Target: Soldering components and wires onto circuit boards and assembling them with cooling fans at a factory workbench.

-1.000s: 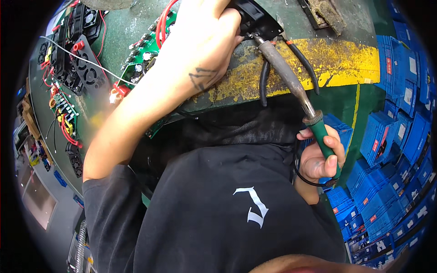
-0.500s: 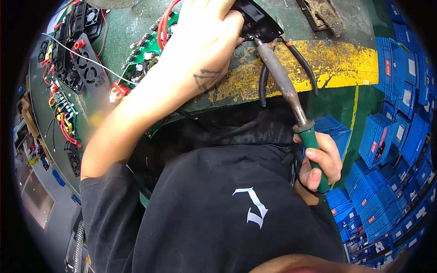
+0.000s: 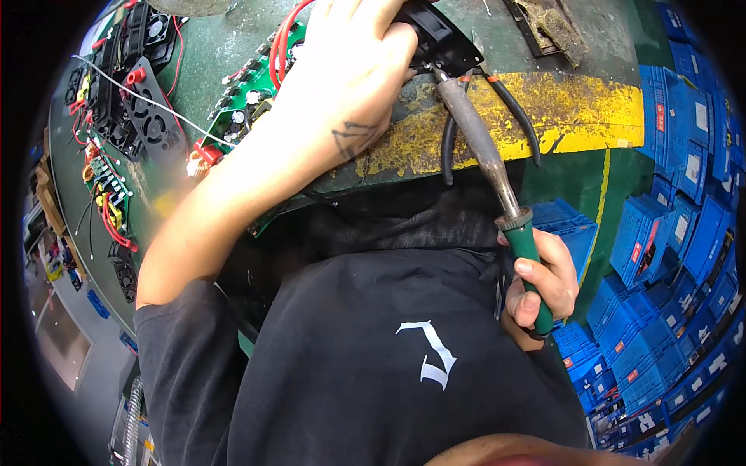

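Observation:
My right hand (image 3: pixel 550 283) is wrapped round the green handle of a soldering iron (image 3: pixel 475 128). Its tip points up and left to the lower edge of a black panel part (image 3: pixel 449 37) with a raised rectangular frame. At the top, my left hand (image 3: pixel 361 66) is closed against the left side of this part and steadies it; some of the fingers are cut off by the picture's edge. Under the iron's shaft lie black-handled pliers (image 3: pixel 516 113), partly hidden. A green circuit board (image 3: pixel 247 97) with red wires sits left of my left forearm.
The green workbench (image 3: pixel 497 46) has a worn yellow strip (image 3: pixel 587 109) along its near edge. A crusted holder (image 3: pixel 556 35) stands at the back right. Fans, a slotted black plate (image 3: pixel 151 109) and wired boards crowd the left. Blue crates (image 3: pixel 653 233) are stacked at right.
The iron's handle and my right hand have shifted slightly left and down. The tip stays by the black panel part, and my left hand has hardly moved.

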A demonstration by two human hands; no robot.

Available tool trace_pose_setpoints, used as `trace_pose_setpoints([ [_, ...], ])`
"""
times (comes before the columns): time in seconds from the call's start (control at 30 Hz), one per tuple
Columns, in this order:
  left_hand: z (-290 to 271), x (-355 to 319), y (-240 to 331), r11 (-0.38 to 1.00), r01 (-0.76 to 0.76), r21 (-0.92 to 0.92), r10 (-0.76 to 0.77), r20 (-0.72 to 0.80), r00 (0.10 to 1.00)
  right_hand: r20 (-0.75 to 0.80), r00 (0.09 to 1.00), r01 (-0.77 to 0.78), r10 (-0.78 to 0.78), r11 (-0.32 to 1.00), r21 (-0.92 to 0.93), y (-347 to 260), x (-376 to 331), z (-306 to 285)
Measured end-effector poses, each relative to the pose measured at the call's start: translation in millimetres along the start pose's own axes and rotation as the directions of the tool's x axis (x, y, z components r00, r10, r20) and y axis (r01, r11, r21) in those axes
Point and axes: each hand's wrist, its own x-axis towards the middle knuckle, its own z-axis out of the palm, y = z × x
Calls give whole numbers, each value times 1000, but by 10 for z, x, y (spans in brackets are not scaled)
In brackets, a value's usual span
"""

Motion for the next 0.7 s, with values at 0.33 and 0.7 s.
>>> trace_pose_setpoints([
  [0.33,47,12,0,999,33,-14,-32,15,999,-40,998,42,-40,998,44,45,-52,22],
  [0.7,-11,5,2,1000,12,-9,-12,0,1000,-29,999,22,-20,998,56,0,30,40],
])
